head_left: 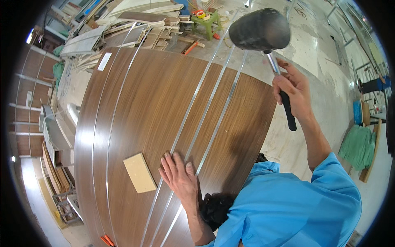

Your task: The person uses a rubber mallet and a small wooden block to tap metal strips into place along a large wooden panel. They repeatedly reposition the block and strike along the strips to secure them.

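My right hand (293,88) is wrapped round the black grip of a rubber mallet (260,31), its big black head raised at the upper right. A large brown wood-grain panel (156,94) lies below, with several thin silvery strips (197,91) running along its length. Spread flat on the panel, my left hand (180,177) rests across the strips, fingers apart. Just left of it lies a small beige rectangular block (140,173), not touched by either hand.
Scrap boards (152,24) are heaped beyond the panel's far edge, near a green stool (207,22) with tape rolls. An orange-handled tool (108,240) lies at the near left edge. Green cloth (358,146) sits at the right; another person (374,84) shows at the far right.
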{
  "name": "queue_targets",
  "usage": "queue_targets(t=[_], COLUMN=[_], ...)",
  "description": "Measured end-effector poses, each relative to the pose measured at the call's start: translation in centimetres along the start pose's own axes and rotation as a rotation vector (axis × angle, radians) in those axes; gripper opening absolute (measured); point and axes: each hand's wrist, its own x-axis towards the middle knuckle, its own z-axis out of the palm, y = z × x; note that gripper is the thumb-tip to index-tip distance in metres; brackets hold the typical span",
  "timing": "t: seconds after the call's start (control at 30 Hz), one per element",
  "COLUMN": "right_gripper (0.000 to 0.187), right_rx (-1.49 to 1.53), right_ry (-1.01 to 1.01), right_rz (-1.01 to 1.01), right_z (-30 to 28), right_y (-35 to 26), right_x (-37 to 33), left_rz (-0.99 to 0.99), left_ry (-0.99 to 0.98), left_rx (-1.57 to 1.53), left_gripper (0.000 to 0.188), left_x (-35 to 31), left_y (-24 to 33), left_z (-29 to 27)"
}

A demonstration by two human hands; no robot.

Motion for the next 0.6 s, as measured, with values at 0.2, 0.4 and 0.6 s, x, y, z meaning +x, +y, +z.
queue_targets(t=[0.2,0.4,0.6], right_gripper=[0.028,0.019,0.02], right_rx=[0.107,0.049,0.01], right_ry=[0.14,0.15,-0.142], right_rz=[0.094,0.316,0.515], right_z=[-5.4,-9.6,-10.1], right_y=[2.4,6.0,10.1], right_x=[2.0,5.3,8.8], left_rz=[0.16,0.139,0.279], left_ry=[-0.08,-0.017,0.118], left_rx=[0.02,-0.028,-0.022], left_gripper=[0.052,0.055,0.042], left_x=[6.5,14.0,16.7], left_y=[5.1,12.3,18.0], left_z=[1.7,5.9,7.5])
